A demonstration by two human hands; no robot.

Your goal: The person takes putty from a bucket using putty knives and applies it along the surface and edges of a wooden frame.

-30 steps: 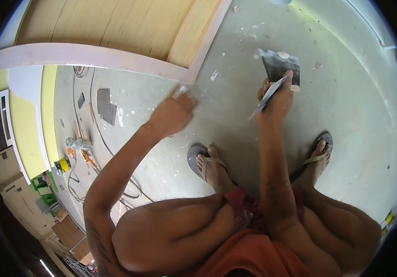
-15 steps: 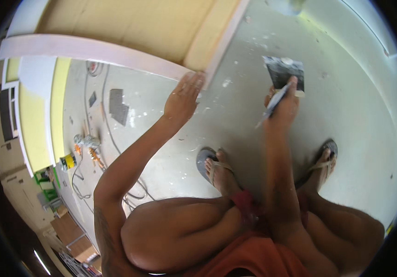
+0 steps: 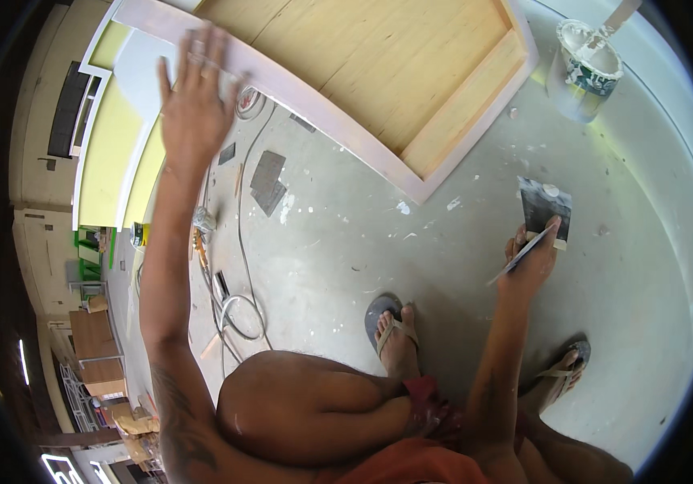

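Note:
My left hand, fingers spread, lies along the pale pink-white edge of a shallow wooden panel box, towards its left end. Bare wood shows inside the box, and one corner points at me. In my right hand, away from the box, are two flat putty scrapers. The broad dark scraper has white smears and a lump of putty on it. The second, thin scraper is seen nearly edge-on, slanting across my fingers; its handle is hidden.
A putty bucket with a stick in it stands at the far right. Dark sandpaper sheets, a looped hose and cables lie on the splattered floor at left. Yellow-and-white panels stand beyond.
My left hand has slid from the box's near corner up and left along its edge. The view has shifted, bringing the bucket into sight. My right hand still holds the scrapers.

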